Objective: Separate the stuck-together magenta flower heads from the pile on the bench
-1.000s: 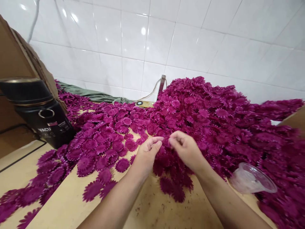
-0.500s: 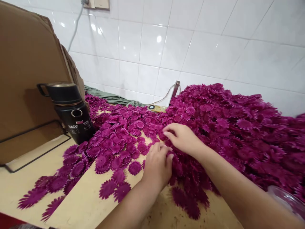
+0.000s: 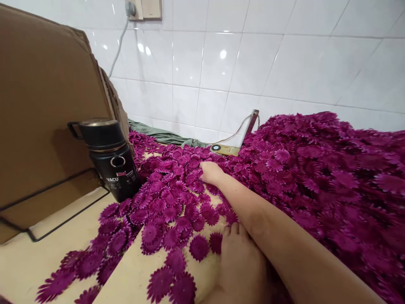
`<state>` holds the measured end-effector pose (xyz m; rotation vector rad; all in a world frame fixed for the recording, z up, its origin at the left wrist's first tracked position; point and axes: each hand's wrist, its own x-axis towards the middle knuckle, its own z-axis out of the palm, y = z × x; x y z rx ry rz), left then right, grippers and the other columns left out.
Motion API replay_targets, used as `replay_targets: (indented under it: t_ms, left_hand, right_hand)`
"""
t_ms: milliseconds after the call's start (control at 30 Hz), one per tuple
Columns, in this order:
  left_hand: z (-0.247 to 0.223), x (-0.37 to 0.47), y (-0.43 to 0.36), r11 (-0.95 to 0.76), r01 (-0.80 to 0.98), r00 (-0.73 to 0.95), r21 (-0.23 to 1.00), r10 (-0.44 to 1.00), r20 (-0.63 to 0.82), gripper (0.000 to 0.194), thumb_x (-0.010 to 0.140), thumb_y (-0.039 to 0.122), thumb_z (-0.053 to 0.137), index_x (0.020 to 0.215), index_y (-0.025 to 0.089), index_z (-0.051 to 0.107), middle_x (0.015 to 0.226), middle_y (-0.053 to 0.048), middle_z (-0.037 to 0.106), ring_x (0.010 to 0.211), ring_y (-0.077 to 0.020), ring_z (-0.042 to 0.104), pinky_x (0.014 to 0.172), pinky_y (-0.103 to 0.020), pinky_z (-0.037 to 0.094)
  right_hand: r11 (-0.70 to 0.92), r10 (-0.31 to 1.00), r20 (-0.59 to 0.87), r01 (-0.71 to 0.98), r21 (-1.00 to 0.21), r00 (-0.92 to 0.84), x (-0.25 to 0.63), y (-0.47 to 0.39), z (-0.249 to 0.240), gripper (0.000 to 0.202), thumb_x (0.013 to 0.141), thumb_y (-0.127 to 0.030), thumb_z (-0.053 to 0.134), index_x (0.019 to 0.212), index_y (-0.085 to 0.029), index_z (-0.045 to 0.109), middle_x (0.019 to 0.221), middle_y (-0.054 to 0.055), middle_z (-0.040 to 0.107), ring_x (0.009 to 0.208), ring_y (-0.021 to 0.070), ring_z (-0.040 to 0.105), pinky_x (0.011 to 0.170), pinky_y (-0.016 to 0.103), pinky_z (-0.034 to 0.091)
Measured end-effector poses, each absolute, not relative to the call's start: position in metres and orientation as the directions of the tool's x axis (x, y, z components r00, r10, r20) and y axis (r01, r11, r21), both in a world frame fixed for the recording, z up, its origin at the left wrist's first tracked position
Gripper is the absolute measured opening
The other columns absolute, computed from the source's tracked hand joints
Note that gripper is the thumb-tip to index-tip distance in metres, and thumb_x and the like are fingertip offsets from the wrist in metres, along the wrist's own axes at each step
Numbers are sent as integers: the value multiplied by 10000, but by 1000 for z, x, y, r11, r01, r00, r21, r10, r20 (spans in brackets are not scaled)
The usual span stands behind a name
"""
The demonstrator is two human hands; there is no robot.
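- At nine o'clock, a brown box [image 3: 50, 105] stood on the table [image 3: 126, 274], a black wire frame [image 3: 69, 217] at its foot.
- Just beside the box, also at nine, leaned into view a black bottle [image 3: 109, 156] with a side handle, a metal ring and white lettering; flowers [image 3: 158, 207] lay against its base.
- A grey cord [image 3: 120, 44] ran down the white tiled wall [image 3: 253, 63] from a socket [image 3: 151, 9] at eleven.
- Between nine and ten, a green cloth [image 3: 164, 136] lay bunched along the foot of the wall.
- The magenta flowers spread from eight o'clock up through the middle, overlapping in places, with bare table between some of them.
- Near the centre, the right hand [image 3: 211, 172] reached in among the flowers, palm down, fingers bent and close together; whether they gripped one could not be told.
- At one o'clock from that hand lay a yellowish piece [image 3: 226, 150] with a round dial.
- At five, the left hand [image 3: 242, 257] was low over the table beside the flowers, fingers together and curled under; its grasp was hidden. The right forearm [image 3: 262, 215] crossed over it.
- At two, a metal post [image 3: 251, 124] stood with string [image 3: 236, 133] looped near it.
- At three, more flowers rose in a tall heap [image 3: 316, 177] against the wall.
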<state>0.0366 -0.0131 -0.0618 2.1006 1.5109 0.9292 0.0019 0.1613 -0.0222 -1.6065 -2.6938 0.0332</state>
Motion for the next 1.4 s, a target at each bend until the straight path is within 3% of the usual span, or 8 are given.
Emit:
replay_targets:
  t_ms: [133, 467, 600, 767, 933, 1067, 1233, 1400]
  left_hand:
    - [-54, 30, -16, -342, 718, 240, 606, 939, 246, 320, 716, 170, 476, 977, 118, 654, 970, -188, 631, 900, -338, 533, 808, -485, 386]
    - [-47, 14, -14, -266, 718, 38, 643, 938, 345, 225, 817, 159, 392, 836, 204, 612, 872, -61, 612, 842, -221, 550, 740, -381, 413]
    - [-48, 13, -12, -280, 590, -16, 758, 934, 358, 215, 817, 186, 411, 888, 208, 612, 899, -55, 623, 867, -207, 558, 790, -366, 422]
    - [-48, 14, -9, -237, 374, -91, 897, 953, 290, 221, 793, 229, 443, 938, 185, 604, 940, -70, 615, 869, -193, 569, 808, -342, 441]
    - [-52, 21, -11, -281, 217, -62, 935, 952, 300, 287, 753, 285, 504, 998, 155, 580, 953, -82, 595, 809, -176, 563, 792, -329, 451]
    - [-56, 28, -13, -243, 114, -21, 963, 969, 247, 348, 739, 320, 512, 1006, 103, 563, 959, -121, 597, 835, -198, 560, 788, -338, 447]
    - [-57, 28, -11, -258, -42, -39, 965, 966, 256, 238, 709, 259, 536, 904, 141, 606, 852, -73, 629, 784, -182, 572, 738, -303, 454]
    - [-52, 26, -9, -254, -229, -143, 940, 964, 226, 77, 634, 180, 588, 683, 155, 642, 741, -29, 635, 750, -157, 572, 745, -275, 436]
  right_hand:
    - [444, 894, 89, 894, -56, -439, 15, 161, -17, 284, 848, -294, 498, 1099, -165, 519, 1107, 73, 544, 939, 184, 555, 784, 381, 472]
    - [387, 895, 340, 881, -273, -288, 44, 138, 13, 174, 763, -115, 488, 855, -149, 632, 929, 99, 637, 889, 202, 571, 772, 297, 419]
    - [427, 886, 353, 824, -371, -300, 77, 105, 17, 142, 770, -128, 472, 803, -157, 607, 837, 44, 654, 777, 138, 584, 728, 230, 424]
    - [389, 904, 343, 820, -419, -254, 132, 55, -2, 142, 768, -189, 434, 659, -166, 522, 668, 52, 618, 637, 154, 556, 618, 249, 417]
    - [322, 936, 290, 812, -487, -197, 145, 25, -24, 251, 790, -293, 361, 564, -207, 427, 592, 45, 579, 576, 161, 510, 564, 266, 381]
    - [277, 959, 237, 705, -653, -158, 136, 19, -30, 371, 803, -424, 320, 516, -211, 421, 545, 38, 546, 550, 163, 493, 527, 268, 373]
    - [300, 952, 242, 432, -851, -186, 137, 8, -31, 434, 761, -565, 348, 603, -194, 509, 618, 37, 577, 639, 181, 543, 613, 294, 450]
    - [267, 945, 171, 352, -897, -280, 143, -10, -32, 325, 699, -461, 534, 883, -198, 584, 928, 61, 636, 939, 216, 558, 864, 363, 428]
